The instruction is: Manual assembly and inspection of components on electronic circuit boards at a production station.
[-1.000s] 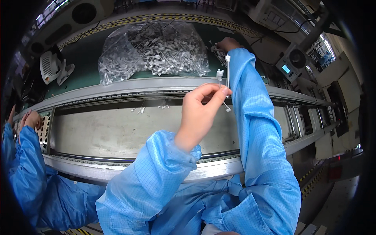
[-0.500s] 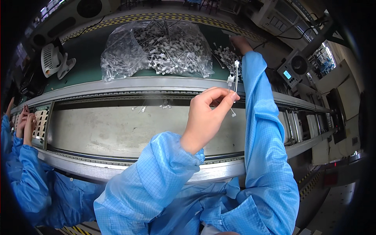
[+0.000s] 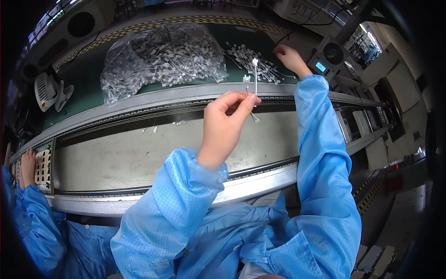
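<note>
Bag (image 3: 120, 58) of wired connectors lies at left on the green worktop (image 3: 86, 88); rightward, I note the left hand (image 3: 227, 122), its grip pinching a few white leads (image 3: 256, 83), then a loose pile (image 3: 266, 68) and the right hand (image 3: 291, 60) beside it, hold unclear. I judge the step to be lead-picking, the next move calling for careful fingertip separation. No brand or writing is legible.

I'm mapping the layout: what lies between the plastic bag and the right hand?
Head view: a loose pile of white-ended cables lies between the plastic bag and the right hand.
</note>
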A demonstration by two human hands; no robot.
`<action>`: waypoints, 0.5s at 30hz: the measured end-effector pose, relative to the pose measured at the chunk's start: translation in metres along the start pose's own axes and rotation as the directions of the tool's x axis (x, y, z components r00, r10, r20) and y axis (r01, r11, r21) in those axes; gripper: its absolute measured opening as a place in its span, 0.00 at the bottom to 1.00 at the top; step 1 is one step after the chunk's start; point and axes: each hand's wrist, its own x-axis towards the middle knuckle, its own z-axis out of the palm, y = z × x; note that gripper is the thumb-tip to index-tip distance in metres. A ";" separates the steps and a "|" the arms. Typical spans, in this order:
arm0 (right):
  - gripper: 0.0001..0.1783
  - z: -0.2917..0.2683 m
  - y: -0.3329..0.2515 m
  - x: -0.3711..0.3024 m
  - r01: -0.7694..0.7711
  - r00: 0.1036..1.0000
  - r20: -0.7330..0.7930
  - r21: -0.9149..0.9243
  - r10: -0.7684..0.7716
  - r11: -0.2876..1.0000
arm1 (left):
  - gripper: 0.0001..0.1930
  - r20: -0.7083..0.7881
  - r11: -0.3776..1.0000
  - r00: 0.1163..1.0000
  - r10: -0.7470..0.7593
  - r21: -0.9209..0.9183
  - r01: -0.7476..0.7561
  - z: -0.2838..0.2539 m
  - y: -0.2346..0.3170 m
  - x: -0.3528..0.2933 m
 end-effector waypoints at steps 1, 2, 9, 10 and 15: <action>0.15 -0.006 0.007 -0.007 0.098 0.993 -0.053 -0.152 -0.107 0.983 | 0.11 0.003 1.000 1.000 0.020 -0.002 -0.020 -0.001 0.001 0.000; 0.18 -0.011 0.014 -0.015 0.084 0.996 0.032 -0.175 -0.079 0.981 | 0.11 -0.003 0.999 1.000 0.023 -0.034 -0.023 -0.001 0.002 -0.001; 0.13 0.008 0.006 -0.064 0.108 0.991 0.130 -0.614 -0.034 0.782 | 0.10 -0.003 0.999 0.999 0.032 -0.013 -0.032 -0.001 0.000 -0.005; 0.13 0.009 0.008 -0.066 0.103 0.992 0.125 -0.615 -0.032 0.782 | 0.10 0.003 0.999 0.999 0.034 -0.012 -0.034 -0.001 -0.001 -0.004; 0.13 -0.003 0.016 -0.059 0.136 0.974 0.222 -0.700 0.032 0.701 | 0.10 -0.010 0.997 0.999 0.050 -0.060 -0.051 0.001 -0.002 -0.003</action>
